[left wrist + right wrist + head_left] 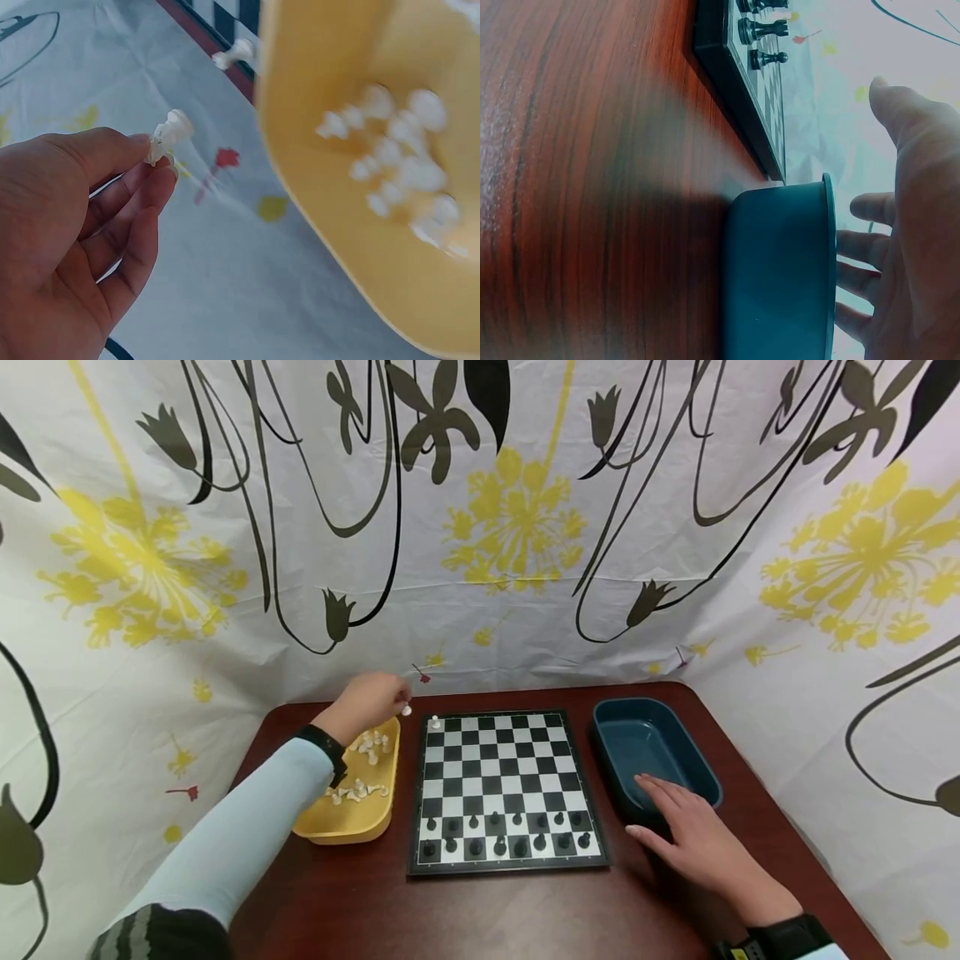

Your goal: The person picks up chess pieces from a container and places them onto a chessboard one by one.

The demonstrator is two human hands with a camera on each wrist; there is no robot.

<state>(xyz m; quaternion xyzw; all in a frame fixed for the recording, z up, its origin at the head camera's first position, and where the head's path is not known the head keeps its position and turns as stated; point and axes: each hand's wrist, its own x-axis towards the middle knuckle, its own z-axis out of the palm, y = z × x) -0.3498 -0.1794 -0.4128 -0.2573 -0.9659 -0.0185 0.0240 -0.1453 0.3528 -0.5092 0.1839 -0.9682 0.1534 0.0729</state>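
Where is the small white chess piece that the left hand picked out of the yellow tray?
The small white chess piece is pinched in the left hand's fingertips, above the table between the yellow tray and the chessboard's far left corner.

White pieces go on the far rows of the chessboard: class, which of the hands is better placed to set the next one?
Left: the left hand already pinches a white piece beside the chessboard; the right hand rests on the blue tray.

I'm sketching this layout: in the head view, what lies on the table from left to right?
Yellow tray of white pieces → chessboard → blue tray, with the right hand at its near end.
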